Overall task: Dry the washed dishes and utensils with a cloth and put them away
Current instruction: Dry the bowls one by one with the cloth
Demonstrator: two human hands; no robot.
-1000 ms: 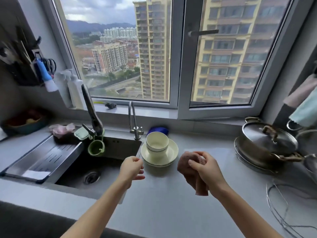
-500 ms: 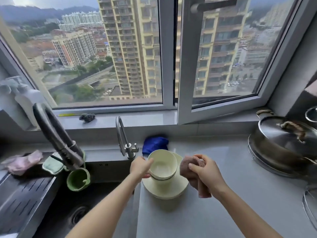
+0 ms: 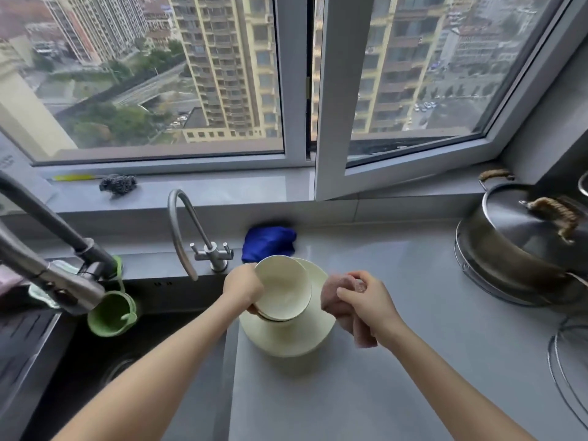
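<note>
The right hand (image 3: 370, 302) is gripping a bunched, fuzzy pink cloth (image 3: 337, 300). The left hand (image 3: 241, 289) is gripping the near-left rim of a smooth, round cream bowl (image 3: 283, 288), tilting its opening toward the camera above a wide cream plate (image 3: 286, 337) on the grey counter (image 3: 397, 361). Farther back, a crumpled blue cloth (image 3: 269, 243) is lying.

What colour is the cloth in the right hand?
Pinkish-brown cloth, gripped by the right hand, in the head view.

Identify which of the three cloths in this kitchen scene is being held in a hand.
The brownish-pink cloth, gripped by the right hand; the blue cloth and pale green cloth lie untouched.
</note>
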